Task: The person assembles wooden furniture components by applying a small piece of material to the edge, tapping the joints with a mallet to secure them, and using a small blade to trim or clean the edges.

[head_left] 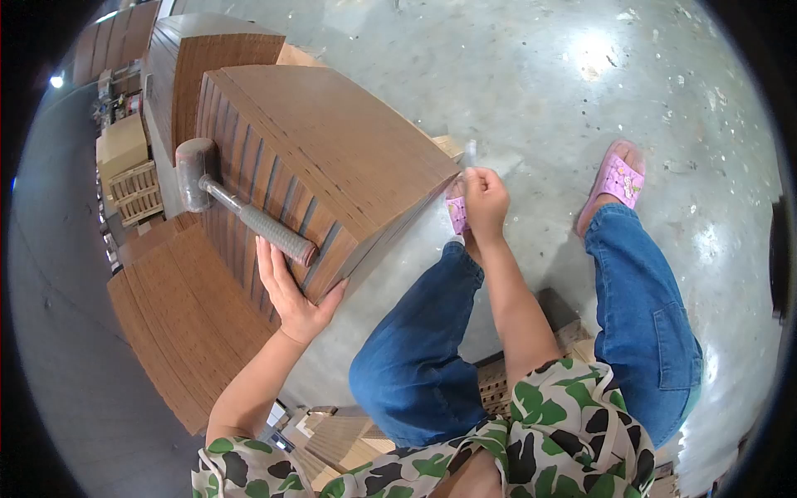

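Observation:
A big stack of brown wood-look boards (332,133) stands in front of me, one side striped with dark lines. On the striped side lies a mallet (197,174) with a thick grey head and a ribbed grey grip. My left hand (297,303) rests flat on the stack's near corner, fingers stretched beside the mallet's grip and thumb apart. At the stack's right corner my right hand (486,202) is closed. A small pale, see-through piece (471,153) shows just beyond its fingers; I cannot make out what it is.
Another brown board stack (195,319) stands to the left, and one more (199,70) lies behind. Wooden pallets (137,192) are at the far left. My feet in pink sandals (616,176) are on the grey floor (531,75). Wooden pieces (353,436) lie below me.

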A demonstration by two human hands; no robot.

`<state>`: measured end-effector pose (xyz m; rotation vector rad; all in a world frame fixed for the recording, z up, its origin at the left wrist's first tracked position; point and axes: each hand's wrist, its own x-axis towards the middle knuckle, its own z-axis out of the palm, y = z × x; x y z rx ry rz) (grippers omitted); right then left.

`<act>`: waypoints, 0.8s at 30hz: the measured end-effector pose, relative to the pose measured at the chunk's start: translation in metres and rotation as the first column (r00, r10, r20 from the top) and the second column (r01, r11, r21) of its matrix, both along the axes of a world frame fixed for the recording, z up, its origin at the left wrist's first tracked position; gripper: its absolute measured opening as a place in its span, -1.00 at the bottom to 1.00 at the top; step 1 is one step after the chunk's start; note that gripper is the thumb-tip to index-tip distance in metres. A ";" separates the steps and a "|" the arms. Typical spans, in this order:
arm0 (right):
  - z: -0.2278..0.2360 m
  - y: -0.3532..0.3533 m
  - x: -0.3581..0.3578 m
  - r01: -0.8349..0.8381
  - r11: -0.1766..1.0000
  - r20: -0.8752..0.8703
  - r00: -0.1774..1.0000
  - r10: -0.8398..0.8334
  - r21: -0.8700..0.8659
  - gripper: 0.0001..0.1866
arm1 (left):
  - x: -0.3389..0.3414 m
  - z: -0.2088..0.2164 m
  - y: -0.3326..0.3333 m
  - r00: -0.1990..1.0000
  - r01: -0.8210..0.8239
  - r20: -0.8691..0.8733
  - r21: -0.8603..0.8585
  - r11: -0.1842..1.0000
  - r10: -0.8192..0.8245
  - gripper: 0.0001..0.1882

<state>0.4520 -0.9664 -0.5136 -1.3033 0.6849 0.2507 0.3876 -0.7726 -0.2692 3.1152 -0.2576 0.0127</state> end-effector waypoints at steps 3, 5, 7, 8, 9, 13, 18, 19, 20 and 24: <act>-0.046 0.010 -0.013 0.000 0.910 0.206 0.974 0.093 -0.415 -0.88 | 0.002 -0.008 -0.007 1.000 -0.005 -0.026 -0.021 1.000 0.004 0.11; -0.027 0.014 -0.027 -0.081 0.901 0.203 0.962 0.182 -0.426 -0.91 | -0.001 -0.006 -0.004 0.999 -0.015 -0.038 -0.018 1.000 0.014 0.12; 0.035 0.028 -0.031 -0.015 0.929 0.290 0.948 0.131 -0.370 -0.93 | 0.000 0.003 0.000 1.000 -0.012 -0.020 0.028 1.000 0.012 0.12; 0.060 0.027 -0.034 0.010 0.936 0.317 0.942 0.109 -0.352 -0.93 | -0.003 0.003 0.000 1.000 -0.018 -0.021 0.028 0.999 0.018 0.13; 0.078 0.024 -0.031 0.025 0.945 0.375 0.921 0.105 -0.327 -0.93 | -0.005 0.005 0.002 0.999 -0.024 -0.022 0.040 0.999 0.025 0.13; 0.066 0.013 -0.012 0.063 0.993 0.278 0.960 -0.032 -0.102 -0.90 | 0.001 0.010 0.000 1.000 -0.018 0.007 0.012 1.000 0.018 0.14; 0.026 0.008 -0.011 -0.036 0.864 0.297 0.931 0.212 -0.503 -0.90 | 0.004 -0.003 -0.011 1.000 -0.025 0.010 -0.031 0.999 0.025 0.12; 0.045 0.011 -0.016 0.018 0.864 0.386 0.899 0.206 -0.503 -0.91 | 0.004 -0.002 -0.011 1.000 -0.025 0.015 -0.028 0.999 0.025 0.12; 0.086 0.022 -0.021 0.090 0.908 0.498 0.856 0.140 -0.409 -0.91 | 0.001 0.006 -0.005 0.999 -0.033 0.018 -0.003 0.999 0.033 0.12; 0.211 0.024 -0.027 0.095 0.985 0.739 0.672 0.042 -0.142 -0.95 | -0.006 0.012 0.007 0.999 -0.029 0.034 0.031 0.999 0.028 0.14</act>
